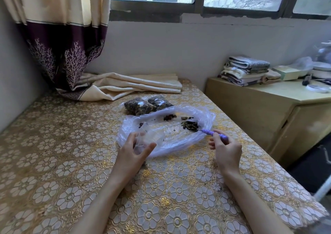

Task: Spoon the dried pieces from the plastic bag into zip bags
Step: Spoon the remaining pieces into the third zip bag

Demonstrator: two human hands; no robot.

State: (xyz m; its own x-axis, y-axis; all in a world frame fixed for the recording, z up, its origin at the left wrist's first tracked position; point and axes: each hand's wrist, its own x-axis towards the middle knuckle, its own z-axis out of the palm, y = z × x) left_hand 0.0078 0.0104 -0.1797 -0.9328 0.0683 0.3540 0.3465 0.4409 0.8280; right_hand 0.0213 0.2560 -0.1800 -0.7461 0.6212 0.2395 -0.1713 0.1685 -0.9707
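Floral gold tablecloth [59,162] covers the table under a window, and on it the right hand [226,148] pinches the purple spoon [208,132] by its handle between thumb and curled fingers, long axis running up-left so the bowl sits in the small heap of dried pieces [191,125] inside the plastic bag [179,140]. Left of that heap, well apart across the bag, the left hand [133,150] holds an empty clear zip bag [149,137], thumb and fingers curled round it; two filled zip bags [147,104] lie just beyond.
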